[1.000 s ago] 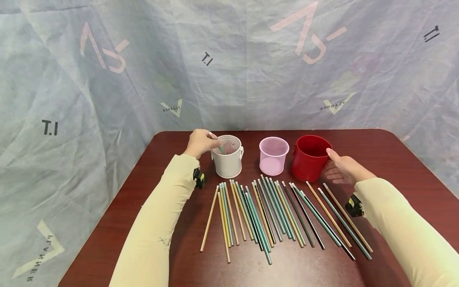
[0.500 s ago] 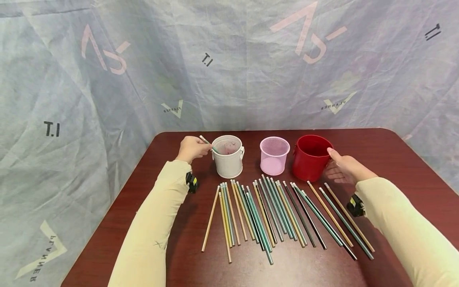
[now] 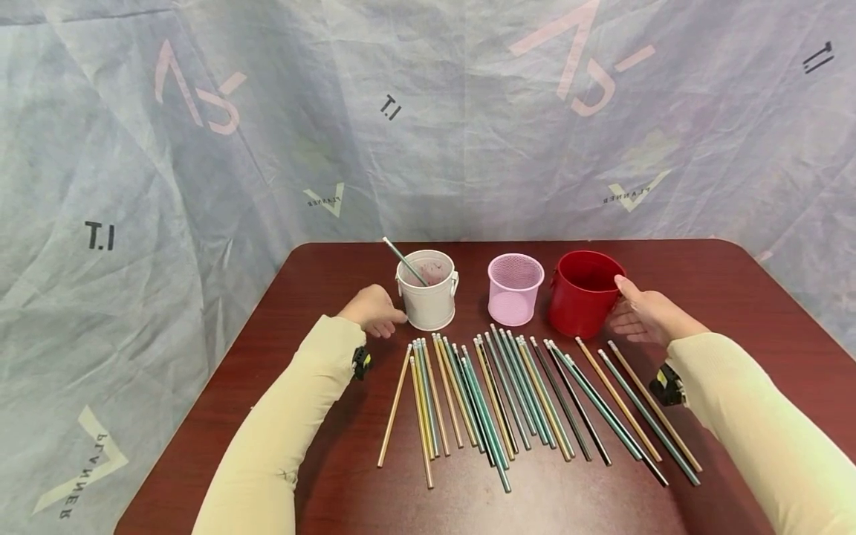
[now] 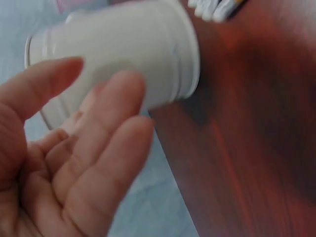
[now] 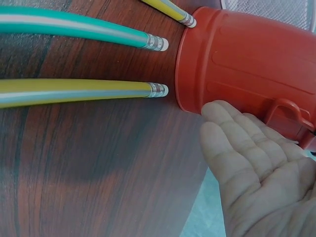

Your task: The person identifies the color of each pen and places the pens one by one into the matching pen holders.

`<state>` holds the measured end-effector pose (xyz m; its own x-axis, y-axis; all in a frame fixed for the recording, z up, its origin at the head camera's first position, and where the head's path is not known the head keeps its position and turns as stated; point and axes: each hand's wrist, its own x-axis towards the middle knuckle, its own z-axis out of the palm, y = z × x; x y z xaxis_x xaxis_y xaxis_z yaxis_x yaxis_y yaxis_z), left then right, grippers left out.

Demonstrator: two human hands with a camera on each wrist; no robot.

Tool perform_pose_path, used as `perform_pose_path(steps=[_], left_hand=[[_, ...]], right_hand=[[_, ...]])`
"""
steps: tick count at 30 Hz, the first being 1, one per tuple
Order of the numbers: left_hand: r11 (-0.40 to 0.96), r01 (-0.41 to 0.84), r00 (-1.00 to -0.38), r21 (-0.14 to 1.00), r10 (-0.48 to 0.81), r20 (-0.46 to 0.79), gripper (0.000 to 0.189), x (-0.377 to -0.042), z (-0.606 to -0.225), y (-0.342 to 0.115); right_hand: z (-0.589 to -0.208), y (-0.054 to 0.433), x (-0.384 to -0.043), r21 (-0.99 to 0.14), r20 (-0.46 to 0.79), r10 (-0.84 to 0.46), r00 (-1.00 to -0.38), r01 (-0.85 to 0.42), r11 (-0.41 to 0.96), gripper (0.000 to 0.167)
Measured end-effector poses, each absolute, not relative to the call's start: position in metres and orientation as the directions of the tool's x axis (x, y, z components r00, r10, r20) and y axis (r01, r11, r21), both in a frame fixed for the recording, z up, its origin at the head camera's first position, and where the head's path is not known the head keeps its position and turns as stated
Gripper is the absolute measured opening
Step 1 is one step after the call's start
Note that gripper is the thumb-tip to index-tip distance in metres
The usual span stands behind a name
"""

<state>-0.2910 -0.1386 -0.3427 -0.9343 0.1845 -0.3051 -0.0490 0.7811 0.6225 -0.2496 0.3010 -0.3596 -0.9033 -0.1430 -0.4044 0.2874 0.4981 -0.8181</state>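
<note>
We see the green pencil (image 3: 403, 260) standing tilted in the white pail (image 3: 429, 306), leaning left against its rim with its eraser end sticking out at the top. The left hand (image 3: 374, 310) is lower, just beside the pail's left wall; its fingers are released and loosely bent, holding nothing, and the pencil is above them and to the right, apart from them. The left wrist view shows us these fingers blurred in front of the pail, so we cannot tell whether they touch it. The right hand (image 3: 649, 316) is at the right side of the red pail (image 3: 578, 308), its thumb at the rim and its fingers reaching along the outside, fairly straight and grasping nothing; we cannot tell how firmly they meet the wall. Between the two pails we find the pink mesh cup (image 3: 511, 306). Nearer to us, loose pencils (image 3: 546, 397) in gold, green and black fan out across the table (image 3: 267, 334), eraser ends far. At the far side, we see a grey printed cloth (image 3: 428, 148) hanging.
</note>
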Motion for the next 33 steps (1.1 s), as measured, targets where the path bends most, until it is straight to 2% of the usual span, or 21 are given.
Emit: perform_pose_path(steps=[5, 8, 22, 33], left_hand=[[0.905, 0.075, -0.909, 0.418, 0.235, -0.345, 0.016, -0.280, -0.353, -0.126], [0.933, 0.093, -0.901, 0.346, 0.227, -0.371, 0.017, -0.277, -0.361, -0.121], [0.944, 0.037, -0.875, 0.329, 0.190, -0.445, 0.017, -0.269, -0.381, -0.117], [0.918, 0.000, -0.852, 0.396, 0.207, -0.480, 0.017, -0.268, -0.386, -0.119]], right_hand=[[-0.360, 0.302, -0.250, -0.822, -0.400, -0.142, -0.905, 0.286, 0.493, 0.090], [-0.360, 0.302, -0.250, -0.822, -0.399, -0.136, -0.907, 0.288, 0.491, 0.090], [-0.360, 0.303, -0.247, -0.818, -0.409, -0.141, -0.902, 0.293, 0.495, 0.089], [-0.360, 0.300, -0.249, -0.820, -0.408, -0.134, -0.903, 0.298, 0.489, 0.089]])
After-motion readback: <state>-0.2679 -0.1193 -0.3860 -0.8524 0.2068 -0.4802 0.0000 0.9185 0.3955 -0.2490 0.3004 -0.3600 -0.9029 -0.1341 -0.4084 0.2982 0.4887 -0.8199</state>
